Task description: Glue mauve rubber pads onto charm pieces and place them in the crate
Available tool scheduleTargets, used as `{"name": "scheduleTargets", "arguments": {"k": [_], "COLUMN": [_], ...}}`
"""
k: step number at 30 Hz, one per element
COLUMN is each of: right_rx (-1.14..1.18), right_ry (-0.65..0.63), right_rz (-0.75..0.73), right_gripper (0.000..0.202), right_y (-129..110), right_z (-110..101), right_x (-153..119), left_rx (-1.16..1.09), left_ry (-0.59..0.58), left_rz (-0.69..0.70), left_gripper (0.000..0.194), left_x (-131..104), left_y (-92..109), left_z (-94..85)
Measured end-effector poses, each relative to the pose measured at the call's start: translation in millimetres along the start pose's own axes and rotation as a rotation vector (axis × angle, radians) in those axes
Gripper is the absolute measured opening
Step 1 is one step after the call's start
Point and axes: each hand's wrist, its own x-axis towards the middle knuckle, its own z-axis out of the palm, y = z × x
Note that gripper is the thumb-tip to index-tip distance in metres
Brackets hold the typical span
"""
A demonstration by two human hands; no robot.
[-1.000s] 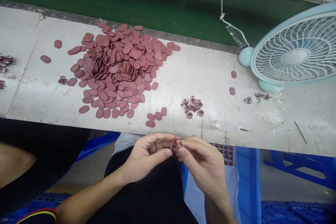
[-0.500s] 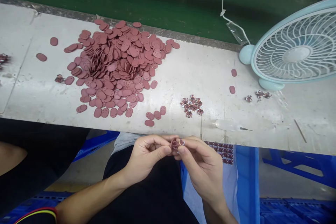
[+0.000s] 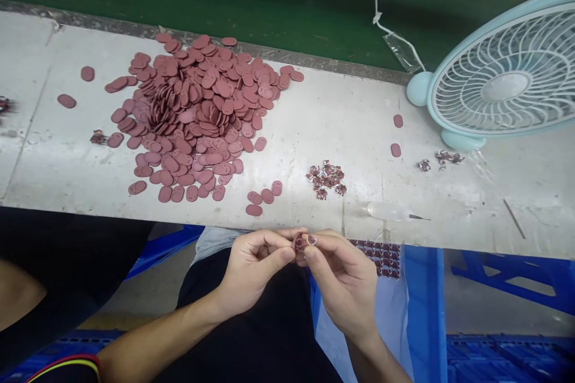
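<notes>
Above my lap, just in front of the bench edge, my left hand [image 3: 256, 269] pinches a reddish-brown oval disc [image 3: 299, 243] between thumb and fingertips. My right hand [image 3: 344, 278] meets it, its thumb and forefinger closed on a small brown-and-white piece [image 3: 311, 240] against the disc. The fingers hide much of both parts, so I cannot tell whether they are joined. On the bench ahead lies a small cluster of similar brown-and-white pieces [image 3: 327, 178]. Left of it spreads a big heap of reddish-brown oval discs [image 3: 202, 102], with several loose discs [image 3: 254, 210] nearer me.
A light-blue fan [image 3: 503, 87] stands at the right of the white bench [image 3: 323, 116]. A clear bottle with a thin dark tip [image 3: 389, 210] lies near the front edge. Below, a blue crate [image 3: 426, 305] holds rows of brown pieces [image 3: 381, 258]. Another person's dark clothing [image 3: 90, 263] is at left.
Both hands keep their pinch at nearly the same place, with only a slight shift of the fingers. The whole view has moved a little.
</notes>
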Motion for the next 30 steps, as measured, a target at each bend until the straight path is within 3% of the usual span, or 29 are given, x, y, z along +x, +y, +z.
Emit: {"name": "scheduleTargets", "arguments": {"k": [5, 9, 15, 19, 24, 27, 30], "right_rx": [0.056, 0.102, 0.037, -0.125, -0.264, -0.351, -0.454], "right_ry": [0.004, 0.119, 0.549, 0.667, 0.646, 0.609, 0.562], "right_rz": [0.018, 0.021, 0.066, 0.268, 0.467, 0.525, 0.542], "right_gripper": [0.019, 0.021, 0.014, 0.022, 0.037, 0.038, 0.033], "right_y": [6.6, 17.1, 57.4, 97.4, 157.5, 193.0, 220.0], "right_z": [0.4, -9.8, -73.6, -117.2, -131.9, -124.2, -111.4], "right_x": [0.1, -15.2, -57.5, -97.2, -149.0, -168.1, -173.8], "left_rx": [0.03, 0.189, 1.245, 1.709, 1.858, 1.892, 1.79], "left_ry": [0.044, -0.055, -0.014, -0.079, -0.152, -0.147, -0.163], "left_rz": [0.046, 0.133, 0.502, 0.472, 0.467, 0.437, 0.362], "left_gripper": [0.006, 0.017, 0.028, 0.025, 0.027, 0.028, 0.022], "left_x": [0.2, 4.8, 53.3, 87.5, 101.1, 106.5, 108.3], "left_y": [-8.1, -0.6, 42.8, 54.5, 59.2, 62.6, 63.3], "left_z": [3.9, -8.2, -37.5, -33.5, -22.6, -16.9, -11.3]}}
